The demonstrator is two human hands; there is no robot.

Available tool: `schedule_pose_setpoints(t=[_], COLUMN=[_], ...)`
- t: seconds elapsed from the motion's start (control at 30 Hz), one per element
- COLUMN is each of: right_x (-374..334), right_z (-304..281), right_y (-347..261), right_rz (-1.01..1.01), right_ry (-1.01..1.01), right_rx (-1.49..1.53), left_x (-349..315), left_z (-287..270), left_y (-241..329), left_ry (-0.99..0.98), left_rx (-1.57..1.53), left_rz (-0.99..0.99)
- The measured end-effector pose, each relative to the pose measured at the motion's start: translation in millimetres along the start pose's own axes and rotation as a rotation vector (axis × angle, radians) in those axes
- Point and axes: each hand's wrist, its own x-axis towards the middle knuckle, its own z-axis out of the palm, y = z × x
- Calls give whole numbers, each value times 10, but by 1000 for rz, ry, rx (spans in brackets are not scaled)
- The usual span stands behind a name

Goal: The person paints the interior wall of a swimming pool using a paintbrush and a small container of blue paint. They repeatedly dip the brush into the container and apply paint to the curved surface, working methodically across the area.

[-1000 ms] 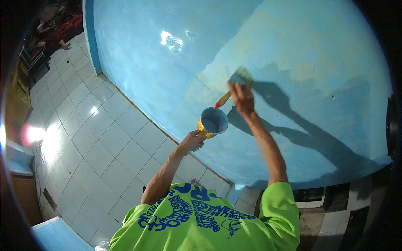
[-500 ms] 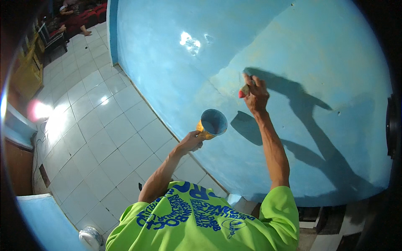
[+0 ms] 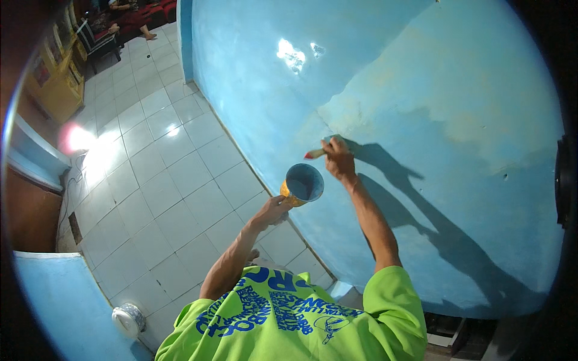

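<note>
Boldly blue-lettered green shirt (image 3: 301, 340), cup (image 3: 294, 198), brush (image 3: 316, 154), both in hands (image 3: 340, 161).

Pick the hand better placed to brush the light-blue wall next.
Right, likely: the right hand holds the red-tipped pale-handled brush close to the wall; the left hand holds the round yellow-sided cup.

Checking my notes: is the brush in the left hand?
No, the right hand holds the brush, while the left hand holds the cup.
</note>
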Motion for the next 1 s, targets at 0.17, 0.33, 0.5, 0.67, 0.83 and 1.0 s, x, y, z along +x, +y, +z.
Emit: schedule_pose_setpoints(t=[0.17, 0.33, 0.5, 0.67, 0.83, 1.0], right_x=[660, 1006, 490, 27, 130, 31], right_z=[-523, -1425, -769, -316, -1204, -2272], right_y=[570, 111, 48, -377, 8, -108], right_rz=[171, 44, 40, 56, 233, 297], right_ry=[31, 433, 159, 100, 356, 662], right_rx=[-6, -264, -392, -177, -71, -296], left_x=[-26, -83, -172, -309, -334, -432], left_z=[-200, -422, -524, -667, -681, -608], left_y=[169, 376, 617, 728, 798, 780], left_ry=[4, -61, -113, -109, -183, -252], left_rx=[60, -1, 9, 99, 215, 176], left_rz=[-24, 21, 6, -30, -28, -22])
